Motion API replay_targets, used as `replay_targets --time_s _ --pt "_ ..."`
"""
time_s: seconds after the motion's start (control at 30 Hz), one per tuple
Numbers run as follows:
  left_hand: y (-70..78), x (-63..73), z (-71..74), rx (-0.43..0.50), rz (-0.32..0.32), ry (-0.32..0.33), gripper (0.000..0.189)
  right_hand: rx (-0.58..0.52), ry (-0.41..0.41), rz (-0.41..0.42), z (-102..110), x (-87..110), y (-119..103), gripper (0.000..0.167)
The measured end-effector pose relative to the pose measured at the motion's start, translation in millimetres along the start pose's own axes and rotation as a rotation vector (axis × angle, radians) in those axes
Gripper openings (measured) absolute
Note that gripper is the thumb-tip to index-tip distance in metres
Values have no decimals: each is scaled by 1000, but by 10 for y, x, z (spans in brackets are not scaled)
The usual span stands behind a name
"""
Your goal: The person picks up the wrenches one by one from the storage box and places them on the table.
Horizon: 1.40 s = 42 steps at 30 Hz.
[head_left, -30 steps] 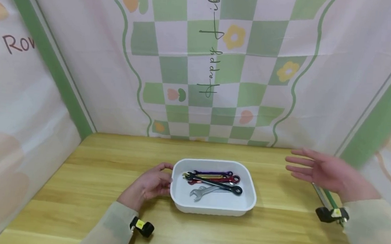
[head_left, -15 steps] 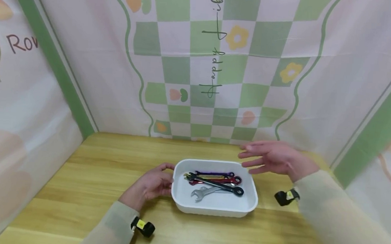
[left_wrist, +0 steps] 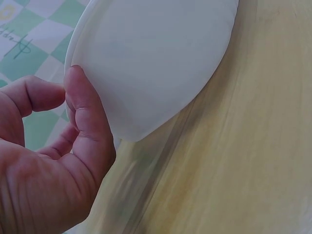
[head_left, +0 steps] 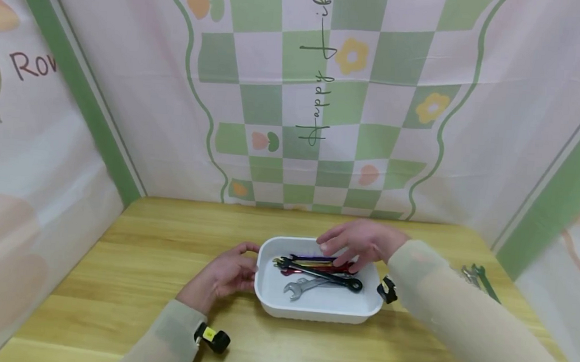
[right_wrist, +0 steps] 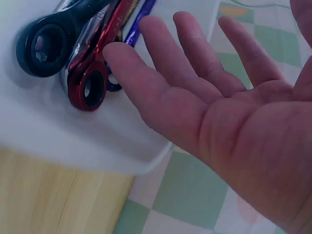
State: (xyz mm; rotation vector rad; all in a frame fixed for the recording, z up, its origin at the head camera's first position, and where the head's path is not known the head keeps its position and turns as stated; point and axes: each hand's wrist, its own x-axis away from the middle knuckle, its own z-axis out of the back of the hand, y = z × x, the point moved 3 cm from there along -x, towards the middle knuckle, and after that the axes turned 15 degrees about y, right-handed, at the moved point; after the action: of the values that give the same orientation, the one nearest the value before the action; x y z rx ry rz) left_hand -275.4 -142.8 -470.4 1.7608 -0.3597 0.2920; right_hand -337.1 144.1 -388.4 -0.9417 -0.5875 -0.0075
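A white plastic bin [head_left: 268,291] stands on the wooden table with several combination wrenches piled in it. On top lies a black wrench [head_left: 321,273]; under and beside it are a silver wrench [head_left: 294,287], a red wrench [right_wrist: 88,87], a purple wrench [right_wrist: 139,22] and a gold one. My left hand [head_left: 233,272] holds the bin's left end, its bent fingers and thumb at the rim and outer wall [left_wrist: 161,58]. Over the bin's back right part is my right hand [head_left: 361,242], fingers spread and holding nothing, fingertips close above the red and purple wrenches.
To the right, partly behind my right sleeve [head_left: 444,287], a green wrench [head_left: 485,281] and a silver wrench [head_left: 470,275] lie on the table [head_left: 165,234]. A printed curtain [head_left: 295,103] hangs along the table's back edge, with more cloth at both sides.
My right hand has moved left from the right side of the table to above the bin, uncovering the green and silver wrenches there. My left hand and the bin have stayed in place.
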Motion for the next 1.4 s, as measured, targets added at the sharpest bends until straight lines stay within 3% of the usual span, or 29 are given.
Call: replay_targets --time_s 0.37,0.7,1.1,1.4 --pt "2 -5 -1 -1 5 -7 58 117 15 -37 -279 -151 47 47" --pt "-7 -3 8 -6 0 -15 58 200 33 -9 -432 -180 15 39" --pt "-3 -2 6 0 -4 -16 58 191 123 10 -565 -165 28 41" --pt "-11 -7 -4 8 -2 -13 56 298 166 51 -671 -147 -3 45"
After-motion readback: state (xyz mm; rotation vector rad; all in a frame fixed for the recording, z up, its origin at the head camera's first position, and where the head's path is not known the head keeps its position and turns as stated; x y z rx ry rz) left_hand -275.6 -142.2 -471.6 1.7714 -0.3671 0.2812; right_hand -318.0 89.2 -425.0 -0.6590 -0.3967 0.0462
